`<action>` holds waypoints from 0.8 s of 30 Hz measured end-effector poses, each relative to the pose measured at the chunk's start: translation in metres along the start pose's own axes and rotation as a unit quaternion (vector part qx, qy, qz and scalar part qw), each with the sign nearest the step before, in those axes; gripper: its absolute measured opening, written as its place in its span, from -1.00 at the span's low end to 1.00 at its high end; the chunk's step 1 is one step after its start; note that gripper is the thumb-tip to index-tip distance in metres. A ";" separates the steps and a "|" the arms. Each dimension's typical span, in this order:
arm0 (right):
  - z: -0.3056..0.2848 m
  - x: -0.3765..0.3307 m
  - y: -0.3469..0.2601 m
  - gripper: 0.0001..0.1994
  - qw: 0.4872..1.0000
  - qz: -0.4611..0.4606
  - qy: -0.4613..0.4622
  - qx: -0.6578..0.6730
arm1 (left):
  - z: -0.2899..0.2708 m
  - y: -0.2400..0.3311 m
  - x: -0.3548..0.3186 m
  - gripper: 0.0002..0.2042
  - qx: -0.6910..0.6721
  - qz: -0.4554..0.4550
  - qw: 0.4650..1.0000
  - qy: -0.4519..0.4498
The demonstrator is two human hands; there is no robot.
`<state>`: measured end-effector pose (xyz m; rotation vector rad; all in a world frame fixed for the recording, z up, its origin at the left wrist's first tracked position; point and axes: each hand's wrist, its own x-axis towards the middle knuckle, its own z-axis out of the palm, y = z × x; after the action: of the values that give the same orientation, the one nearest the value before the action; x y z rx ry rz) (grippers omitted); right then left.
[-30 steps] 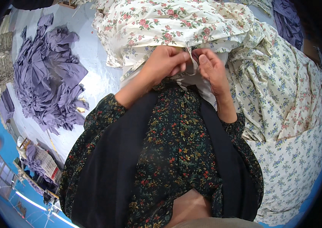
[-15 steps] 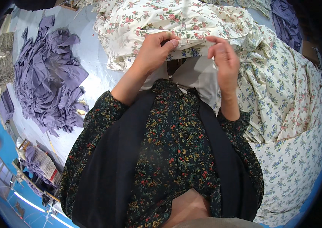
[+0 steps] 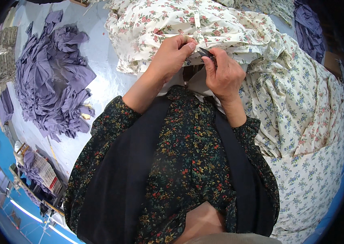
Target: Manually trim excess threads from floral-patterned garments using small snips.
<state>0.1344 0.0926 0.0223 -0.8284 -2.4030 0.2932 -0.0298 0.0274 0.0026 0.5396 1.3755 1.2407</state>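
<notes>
In front of me lies a heap of cream fabric with pink flowers [image 3: 147, 30]. My left hand [image 3: 174, 55] is closed in a pinch on its near edge, thumb against the fingers. A pair of dark thread snips [image 3: 205, 52] sits in my right hand [image 3: 225, 73], whose fingers are closed around them. The two pointed blades are spread a little and aim left toward the pinched edge, close to my left fingertips. My right palm hides the rest of the snips.
Crumpled purple fabric pieces [image 3: 54, 77] are piled on the pale table [image 3: 99, 87] to my left. Cream cloth with blue flowers [image 3: 302, 179] drapes along my right side. More purple fabric [image 3: 308, 26] lies far right. Stacked patterned cloth [image 3: 3, 57] and a white crate [image 3: 46, 173] are at the left.
My right hand has moved left and turned inward, and the dark snips now show in it near my left fingertips. My left hand keeps its pinch on the fabric.
</notes>
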 end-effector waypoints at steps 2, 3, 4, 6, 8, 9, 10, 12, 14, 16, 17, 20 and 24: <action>0.001 0.000 0.000 -0.81 1.000 -0.005 0.004 -0.004 | -0.001 -0.001 0.000 -0.70 0.002 -0.008 1.000 -0.002; 0.002 0.000 0.001 -0.81 1.000 -0.011 0.007 -0.007 | -0.002 -0.002 0.000 -0.70 0.001 -0.008 1.000 -0.001; 0.004 0.000 0.002 -0.81 1.000 -0.017 0.010 -0.011 | -0.003 -0.004 0.001 -0.71 0.005 -0.006 1.000 -0.001; 0.006 0.000 0.005 -0.81 0.999 -0.029 0.021 -0.015 | -0.003 -0.003 0.001 -0.71 0.009 -0.004 1.000 -0.002; 0.008 -0.002 0.008 -0.81 0.998 -0.041 0.032 -0.018 | -0.003 0.001 0.001 -0.71 0.022 -0.013 1.000 -0.005; 0.008 -0.002 0.010 -0.82 0.998 -0.045 0.038 -0.018 | -0.003 0.001 0.001 -0.71 0.021 -0.013 1.000 -0.004; 0.008 -0.002 0.010 -0.83 0.998 -0.049 0.043 -0.018 | -0.003 0.001 0.002 -0.72 0.024 -0.013 1.000 -0.005; 0.008 -0.003 0.010 -0.84 0.998 -0.037 0.045 0.004 | -0.003 -0.002 0.002 -0.72 0.026 -0.013 1.000 -0.007; 0.009 -0.005 0.011 -0.84 0.998 -0.024 0.047 0.026 | -0.003 -0.004 0.002 -0.72 0.016 -0.005 1.000 -0.006; 0.012 -0.008 0.014 -0.82 0.998 -0.010 0.031 0.052 | -0.002 -0.005 0.001 -0.73 0.027 -0.007 1.000 -0.007; 0.010 -0.009 0.013 -0.82 0.998 -0.009 0.031 0.051 | -0.002 -0.005 0.001 -0.74 0.037 -0.010 0.999 -0.009; 0.005 -0.012 0.017 -0.73 0.891 0.263 0.016 0.370 | -0.001 0.001 -0.001 -0.76 0.060 -0.010 0.998 -0.022; -0.017 -0.009 0.028 -0.65 0.580 0.468 -0.125 0.655 | 0.013 0.013 -0.016 -0.83 0.021 0.055 0.997 -0.047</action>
<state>0.1637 0.1091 0.0212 -1.1097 -0.9492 2.3031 -0.0183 0.0230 0.0237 0.7011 1.3097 1.2614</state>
